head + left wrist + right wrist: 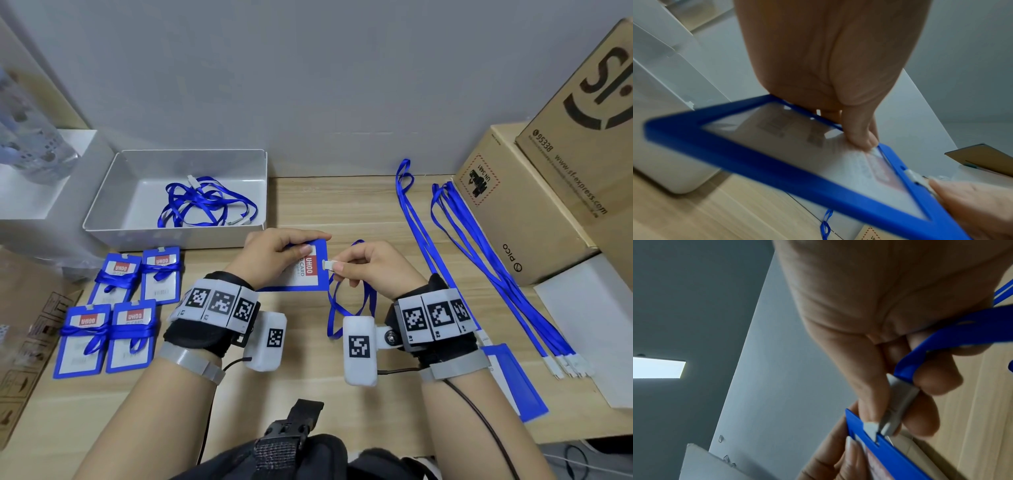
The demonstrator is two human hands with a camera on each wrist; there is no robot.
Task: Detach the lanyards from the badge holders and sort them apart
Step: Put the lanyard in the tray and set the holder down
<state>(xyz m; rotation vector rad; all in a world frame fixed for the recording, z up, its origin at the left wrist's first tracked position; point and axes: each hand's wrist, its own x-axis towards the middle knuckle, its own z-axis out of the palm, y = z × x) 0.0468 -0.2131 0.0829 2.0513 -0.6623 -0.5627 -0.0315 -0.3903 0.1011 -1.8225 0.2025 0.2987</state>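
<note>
My left hand [284, 253] grips a blue-framed badge holder [310, 274] above the table's middle, thumb on its face. In the left wrist view the badge holder [777, 164] is seen from below with my thumb [859, 134] pressed on it. My right hand [359, 267] pinches the white lanyard clip [331, 264], which sits in the holder's top slot. The clip [898, 408] is squeezed between thumb and fingers, and its blue strap [941, 337] runs over my fingers. The strap [346, 308] hangs in a loop below my right hand.
A white tray [113, 192] at the back left holds loose blue lanyards [202, 202]. Several wrapped badge holders [120, 308] lie at the left. Straight lanyards [479, 263] lie at the right beside cardboard boxes [534, 205], with a bare badge holder [513, 383] near my right wrist.
</note>
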